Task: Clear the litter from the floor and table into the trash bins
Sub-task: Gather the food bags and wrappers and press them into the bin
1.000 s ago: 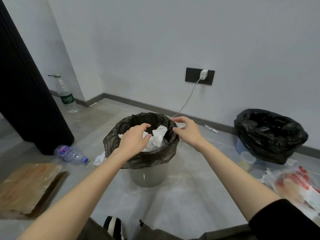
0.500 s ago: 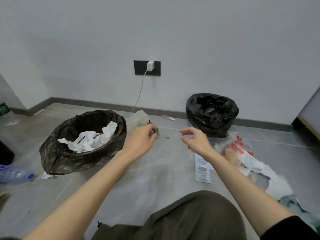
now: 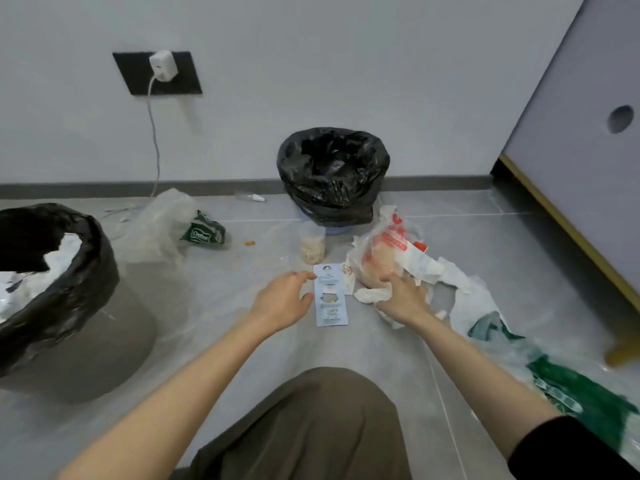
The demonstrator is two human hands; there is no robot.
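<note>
A person crouches on a grey tiled floor (image 3: 225,358) strewn with litter, both bare arms stretched forward. At the left edge of the frame stands a grey trash bin (image 3: 86,341), its black liner rolled over the rim and white paper showing inside. A second bin (image 3: 332,174), wrapped in a black bag, stands against the wall at upper centre. A white and green plastic bag (image 3: 554,375) sprawls across the lower right. A red-printed bag (image 3: 388,251) lies in a heap just right of centre, below the second bin. A clear bag with a green label (image 3: 166,226) sits at centre left, between the two bins.

The left hand (image 3: 282,303) hovers at centre frame just left of a pale blue card (image 3: 330,296) lying flat on the floor. Its fingers are loosely curved and spread, holding nothing. The right hand (image 3: 403,299) rests on the red-printed bag beside a crumpled tissue (image 3: 372,294), its fingers reaching forward into the plastic; whether they grip it cannot be told.

A small plastic cup (image 3: 312,242) stands upright just above the card, in front of the second bin. A white charger (image 3: 162,65) sits in a black wall socket at upper left. A cigarette butt (image 3: 250,243) lies left of the cup.
</note>
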